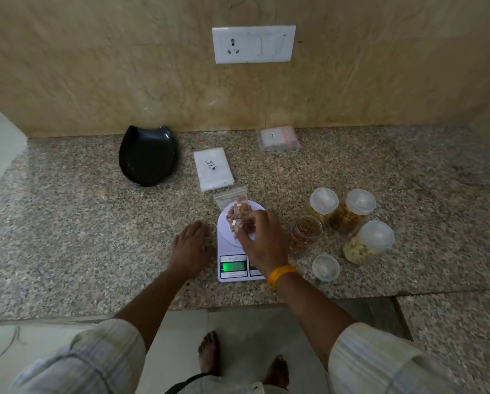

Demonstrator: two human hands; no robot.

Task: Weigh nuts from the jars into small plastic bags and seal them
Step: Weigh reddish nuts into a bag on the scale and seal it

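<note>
A small clear plastic bag (pixel 235 207) full of reddish-brown nuts lies on the round pan of a white kitchen scale (pixel 232 254) whose green display is lit. My right hand (pixel 262 237) rests on the near side of the bag, fingers curled onto it. Just left of the scale, my left hand (pixel 191 245) lies flat on the counter and holds nothing. An open jar of brown nuts (pixel 306 230) stands right of the scale, its loose lid (pixel 325 267) lying nearer to me. Three lidded jars (pixel 341 211) stand further right.
A black plate (pixel 147 156) lies at the back left. A white pack of bags (pixel 213 168) lies behind the scale, and a second clear pack (pixel 277 138) by the wall. The granite counter's front edge (pixel 96 317) runs near my body. A wall socket (pixel 253 44) is above.
</note>
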